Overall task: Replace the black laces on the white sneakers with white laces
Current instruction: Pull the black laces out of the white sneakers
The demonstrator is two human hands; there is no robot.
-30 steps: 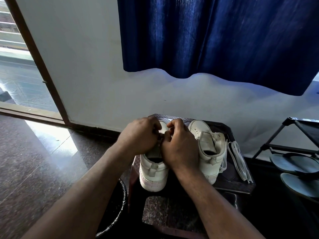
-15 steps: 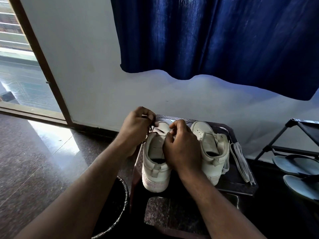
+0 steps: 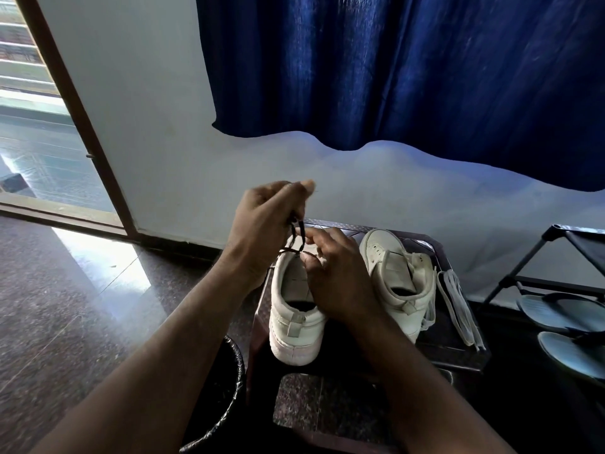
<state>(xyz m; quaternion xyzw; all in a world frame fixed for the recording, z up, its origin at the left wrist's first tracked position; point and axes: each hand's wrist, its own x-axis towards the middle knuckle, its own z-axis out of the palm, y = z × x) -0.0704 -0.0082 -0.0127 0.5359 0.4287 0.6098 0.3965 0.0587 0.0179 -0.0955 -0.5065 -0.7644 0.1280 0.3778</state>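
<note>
Pinched between the thumb and fingers of the left hand (image 3: 265, 224), the black lace (image 3: 296, 232) is held up above the sneaker on the left (image 3: 294, 309), and a loop of it is trailed down to the eyelets near the toe. The right hand (image 3: 340, 280) is laid over that sneaker's upper with its fingers curled at the lacing; whether anything is nipped between the fingertips cannot be told.

Nearest of all, a bin lined with a black bag (image 3: 226, 388) is seen on the floor beside the dark stool (image 3: 438, 348). Both sneakers are stood upright on the stool, side by side, with heels turned this way. Pale lacing is seen on the sneaker on the right (image 3: 399, 276). Just beside it, along the stool's right edge, the white laces (image 3: 458, 309) are laid in a bundle. Further right, sandals (image 3: 569, 312) are kept on a black rack (image 3: 510, 280). Behind, a pale wall (image 3: 163, 126) is hung with a blue curtain (image 3: 393, 77), and a brown door frame (image 3: 75, 109) is set at the far left.
</note>
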